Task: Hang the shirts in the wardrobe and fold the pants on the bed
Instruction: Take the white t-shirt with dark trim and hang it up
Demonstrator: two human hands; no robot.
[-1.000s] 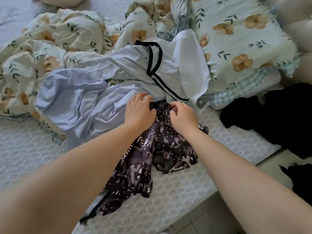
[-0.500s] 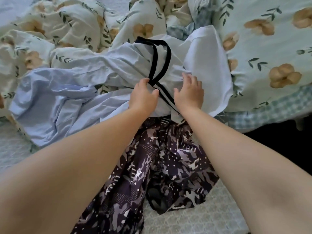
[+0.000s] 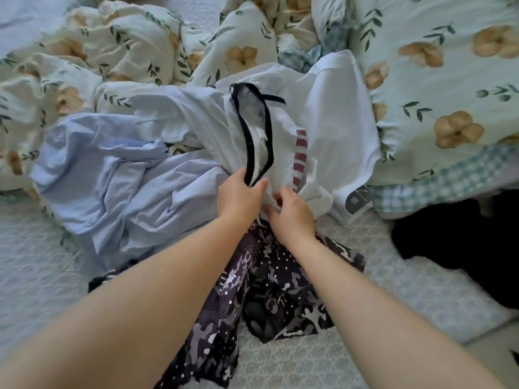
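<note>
- At the middle of the bed (image 3: 421,304), a crumpled white shirt (image 3: 331,122) lies in a heap, and both hands meet at its near edge.
- The shirt's black neckline (image 3: 252,136) loops away from the left hand (image 3: 240,196); its lower end sits right at that hand's thumb.
- A column of red stripes (image 3: 300,153) on the shirt runs down to just above the right hand (image 3: 292,213).
- A pale blue shirt (image 3: 112,178) spreads to the left, touching the white one and partly tucked under it.
- Dark patterned pants (image 3: 280,290) lie bunched beneath both wrists and forearms, nearer the person.
- A grey label (image 3: 355,202) shows at the white shirt's right hem.
- A floral quilt (image 3: 435,80) is piled behind and to the right; a black garment (image 3: 463,248) lies at the right edge of the bed, well apart from the hands.
- The left hand's fingers and thumb curl round a fold of white cloth at the neckline.
- The right hand's fingers are bent, pinching the white cloth below the stripes.
</note>
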